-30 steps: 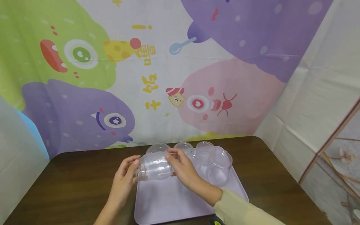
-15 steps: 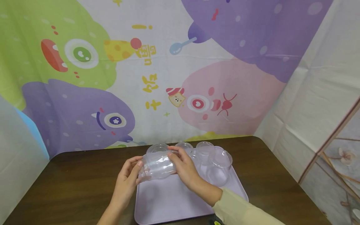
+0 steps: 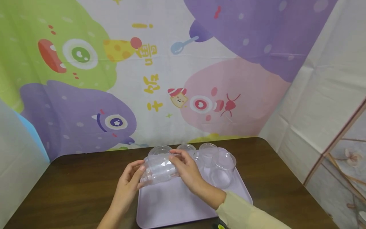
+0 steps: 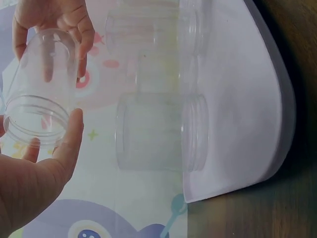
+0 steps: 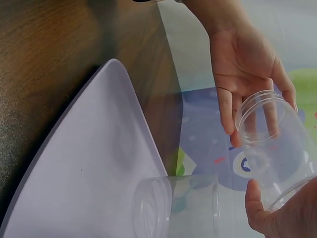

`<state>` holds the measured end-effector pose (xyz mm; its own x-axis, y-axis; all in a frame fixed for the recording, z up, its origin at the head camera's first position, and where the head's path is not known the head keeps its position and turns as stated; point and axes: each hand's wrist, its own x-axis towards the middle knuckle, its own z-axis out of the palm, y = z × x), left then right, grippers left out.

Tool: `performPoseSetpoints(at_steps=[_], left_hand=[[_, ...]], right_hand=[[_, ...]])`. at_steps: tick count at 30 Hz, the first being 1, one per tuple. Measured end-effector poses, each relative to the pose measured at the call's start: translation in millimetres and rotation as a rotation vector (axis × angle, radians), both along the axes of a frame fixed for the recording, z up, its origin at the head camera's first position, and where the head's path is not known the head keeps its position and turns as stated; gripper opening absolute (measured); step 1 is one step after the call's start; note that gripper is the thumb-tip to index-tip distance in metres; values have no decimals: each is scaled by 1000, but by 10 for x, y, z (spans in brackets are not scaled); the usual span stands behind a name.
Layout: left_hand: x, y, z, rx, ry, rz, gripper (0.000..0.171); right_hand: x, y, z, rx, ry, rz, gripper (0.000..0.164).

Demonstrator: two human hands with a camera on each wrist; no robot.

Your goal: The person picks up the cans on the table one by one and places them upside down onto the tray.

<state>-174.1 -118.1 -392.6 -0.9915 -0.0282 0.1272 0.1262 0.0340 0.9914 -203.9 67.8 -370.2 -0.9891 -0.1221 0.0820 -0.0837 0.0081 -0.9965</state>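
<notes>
A clear plastic jar (image 3: pixel 160 169) lies sideways in the air over the back left part of the lilac tray (image 3: pixel 174 206). My left hand (image 3: pixel 128 183) grips its threaded mouth end, thumb in front and fingers behind. At the opposite end, my right hand (image 3: pixel 187 171) holds the jar round its base. Both wrist views show the jar's threaded mouth (image 4: pixel 37 119) uncovered, with fingers visible through the clear wall. Just behind the hands, several similar jars stand mouth down on the tray, among them a jar (image 4: pixel 158 131) nearest the left hand and a jar (image 3: pixel 222 171) at the right.
The tray rests on a dark wooden table (image 3: pixel 77 187). Behind it hangs a cloth (image 3: pixel 160 127) printed with cartoon monsters, and a pale sheet (image 3: pixel 303 121) covers the right side. A small dark thing with a yellow-green mark (image 3: pixel 220 226) shows at the tray's front edge.
The jar and my left hand have shifted slightly to the right. Both hands keep their hold on the jar, and the jars on the tray stand where they were.
</notes>
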Motion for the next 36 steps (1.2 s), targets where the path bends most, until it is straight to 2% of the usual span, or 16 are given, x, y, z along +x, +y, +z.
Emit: performPoseSetpoints(at_steps=[5, 14, 22, 30, 36], left_hand=[[-7, -51, -7, -58, 5, 16, 34], [-36, -242, -38, -165, 7, 141, 32], [-45, -426, -70, -299, 14, 220, 29], [-88, -603, -147, -453, -11, 254, 34], [-82, -680, -185, -499, -27, 259, 38]], right_hand=[[-12, 8, -1, 20, 28, -5, 34], [-9, 32, -10, 106, 34, -1, 32], [12, 62, -30, 264, 178, 18, 30], [-35, 66, -96, 423, 265, 29, 33], [-38, 55, -114, 510, 302, 60, 34]])
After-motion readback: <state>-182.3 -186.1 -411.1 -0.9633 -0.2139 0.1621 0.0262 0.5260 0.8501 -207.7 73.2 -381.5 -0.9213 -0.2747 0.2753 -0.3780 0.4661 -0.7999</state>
